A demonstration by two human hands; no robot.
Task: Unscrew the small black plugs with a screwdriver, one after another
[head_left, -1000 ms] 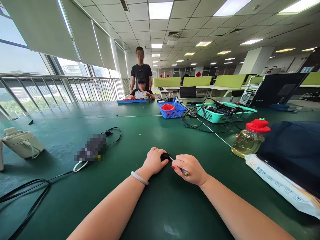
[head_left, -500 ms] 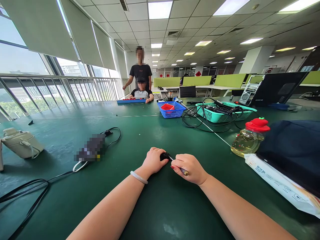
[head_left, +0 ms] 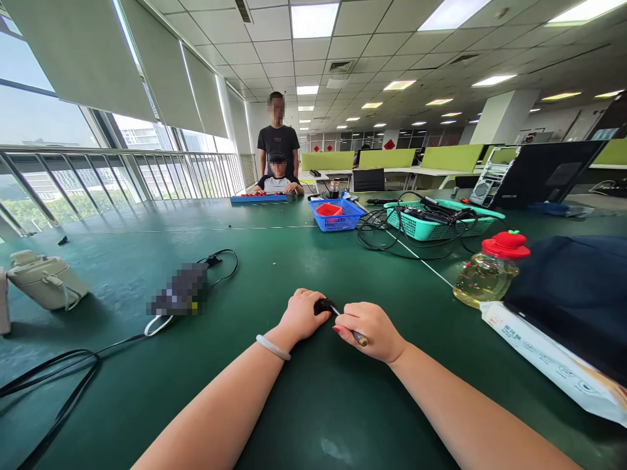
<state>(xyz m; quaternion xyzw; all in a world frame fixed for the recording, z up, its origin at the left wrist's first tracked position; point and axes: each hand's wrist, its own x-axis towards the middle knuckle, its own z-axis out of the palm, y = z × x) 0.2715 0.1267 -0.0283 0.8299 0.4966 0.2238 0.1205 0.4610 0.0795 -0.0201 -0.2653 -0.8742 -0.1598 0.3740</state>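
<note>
My left hand (head_left: pixel 304 314) is closed round a small black object (head_left: pixel 322 305), holding it down on the green table. Its kind cannot be made out, as the fingers cover much of it. In my right hand (head_left: pixel 368 329) is a slim screwdriver (head_left: pixel 361 338) with a metal shaft and a brass-coloured end. The fingers wrap its handle, and the shaft slants up and left to the black object. Whether the tip touches it or sits inside it is too small to tell. A pale bangle (head_left: pixel 273 348) circles my left wrist.
To the left are a dark device (head_left: pixel 181 290) with cables and a cream bottle (head_left: pixel 46 281). A blue basket (head_left: pixel 337 220), a green basket (head_left: pixel 426 228) of cables, a red-lidded bottle (head_left: pixel 490 271) and a wipes pack (head_left: pixel 543 362) lie ahead and right. Two people are across the table.
Both my hands, the screwdriver and the black object keep almost the same place. Across the table, the standing person's arm has come down and the seated person's hand has drawn back.
</note>
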